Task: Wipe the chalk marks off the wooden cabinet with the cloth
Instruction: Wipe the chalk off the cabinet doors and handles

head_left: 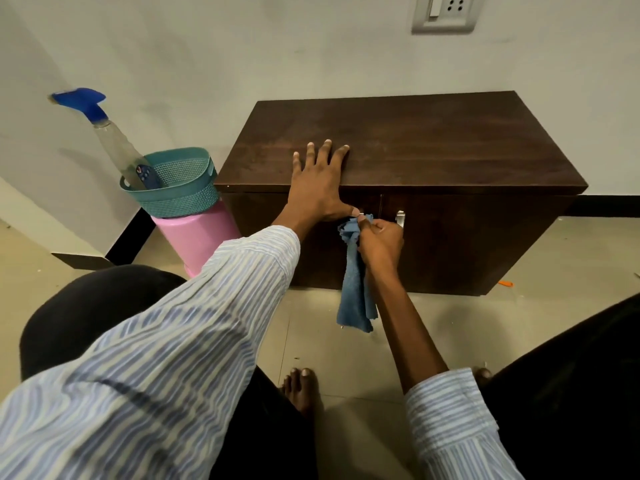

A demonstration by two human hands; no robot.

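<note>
Apparently nearly done, the dark brown wooden cabinet [398,143] shows no clear chalk on top; left hand [317,183] lies open there, right hand [379,240] grips the blue cloth [355,292] at its near front doors.

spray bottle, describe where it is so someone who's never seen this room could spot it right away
Start at the dark wooden cabinet against the wall and look to its left, where a teal basket sits on a pink bin. The spray bottle stands in that basket, leaning up toward the wall. It is the only clear thing there, with a bright blue trigger head.
</note>
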